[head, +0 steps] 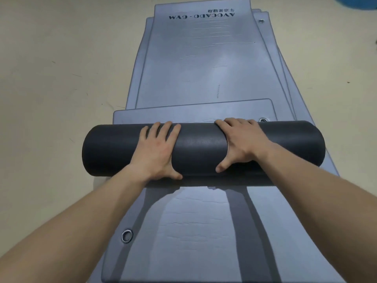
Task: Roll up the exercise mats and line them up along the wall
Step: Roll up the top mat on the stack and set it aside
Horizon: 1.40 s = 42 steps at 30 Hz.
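Across the middle of the head view: dark rolled exercise mat [200, 148], crosswise on a stack of flat grey mats [204, 64] on the beige floor [51, 78]. Just beyond the roll, short unrolled tail [183, 115] lying flat. On top of the roll, left hand [157, 152] pressed flat, fingers straight and spread, thumb low on the near side. Beside it, right hand [242, 144] also pressing, fingers draped over the far crest, perhaps slightly bent, thumb splayed on the near side. Metal grommet [126, 235] at the near mat's left edge; "AVOCADO - GYM" lettering [202, 16] upside down at the far end.
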Each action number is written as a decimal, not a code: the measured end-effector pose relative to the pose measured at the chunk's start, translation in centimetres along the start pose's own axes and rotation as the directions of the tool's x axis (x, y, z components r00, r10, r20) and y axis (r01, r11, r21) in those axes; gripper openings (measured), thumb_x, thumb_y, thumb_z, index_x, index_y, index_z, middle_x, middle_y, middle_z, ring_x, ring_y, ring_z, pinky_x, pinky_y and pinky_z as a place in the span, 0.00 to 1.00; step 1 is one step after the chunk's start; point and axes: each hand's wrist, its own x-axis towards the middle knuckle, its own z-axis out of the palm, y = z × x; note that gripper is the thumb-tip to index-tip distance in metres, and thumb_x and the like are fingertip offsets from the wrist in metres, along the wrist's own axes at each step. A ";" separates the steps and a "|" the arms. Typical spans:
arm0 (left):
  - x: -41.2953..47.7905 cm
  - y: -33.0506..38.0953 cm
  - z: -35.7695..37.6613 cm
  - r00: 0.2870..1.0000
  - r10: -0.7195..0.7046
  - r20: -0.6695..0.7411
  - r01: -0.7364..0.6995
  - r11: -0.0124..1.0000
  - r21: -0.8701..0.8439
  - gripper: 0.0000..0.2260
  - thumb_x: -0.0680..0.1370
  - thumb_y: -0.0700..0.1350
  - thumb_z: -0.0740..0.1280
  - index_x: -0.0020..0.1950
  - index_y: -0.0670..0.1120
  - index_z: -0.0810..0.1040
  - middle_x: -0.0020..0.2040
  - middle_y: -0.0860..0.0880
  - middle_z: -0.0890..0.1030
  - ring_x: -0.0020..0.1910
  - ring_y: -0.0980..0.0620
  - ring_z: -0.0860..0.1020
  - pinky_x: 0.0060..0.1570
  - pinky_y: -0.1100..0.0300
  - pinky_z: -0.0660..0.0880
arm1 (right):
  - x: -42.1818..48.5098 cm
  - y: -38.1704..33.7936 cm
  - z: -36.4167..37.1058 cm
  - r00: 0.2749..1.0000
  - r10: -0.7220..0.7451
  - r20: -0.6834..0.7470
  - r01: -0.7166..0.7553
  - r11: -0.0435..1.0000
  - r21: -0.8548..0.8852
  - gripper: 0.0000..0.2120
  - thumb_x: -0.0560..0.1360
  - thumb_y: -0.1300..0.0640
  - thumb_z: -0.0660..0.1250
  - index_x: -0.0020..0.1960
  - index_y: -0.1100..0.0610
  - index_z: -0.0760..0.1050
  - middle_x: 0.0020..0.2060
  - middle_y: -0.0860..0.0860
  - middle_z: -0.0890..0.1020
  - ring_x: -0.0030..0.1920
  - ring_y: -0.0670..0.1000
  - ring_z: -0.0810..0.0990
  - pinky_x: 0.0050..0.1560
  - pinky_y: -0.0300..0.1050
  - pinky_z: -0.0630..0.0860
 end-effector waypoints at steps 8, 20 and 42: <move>0.7 -1.7 -4.6 0.941 0.181 0.286 -0.134 0.975 -0.176 0.59 0.54 0.76 0.76 0.79 0.55 0.58 0.69 0.53 0.75 0.63 0.46 0.76 0.63 0.49 0.75 | -3.9 -1.6 -1.4 0.978 0.019 0.210 -0.056 0.983 0.176 0.64 0.48 0.21 0.73 0.78 0.45 0.59 0.72 0.51 0.72 0.68 0.58 0.72 0.72 0.60 0.68; 1.2 -2.3 -2.9 1.000 0.018 -0.013 -0.019 0.991 -0.129 0.59 0.56 0.81 0.67 0.81 0.56 0.56 0.78 0.53 0.66 0.75 0.46 0.67 0.75 0.43 0.61 | -2.7 0.6 -1.2 0.997 0.074 -0.026 -0.071 0.993 0.097 0.65 0.52 0.20 0.72 0.82 0.43 0.53 0.75 0.49 0.68 0.72 0.58 0.69 0.73 0.59 0.64; 2.3 3.2 -6.1 0.919 -0.137 0.369 0.292 0.867 -0.404 0.43 0.55 0.83 0.67 0.59 0.56 0.80 0.52 0.55 0.82 0.50 0.50 0.80 0.54 0.51 0.79 | -9.8 -3.0 6.8 0.769 0.638 -0.037 -0.262 0.367 0.893 0.46 0.78 0.42 0.71 0.84 0.49 0.45 0.78 0.54 0.65 0.76 0.57 0.66 0.71 0.47 0.69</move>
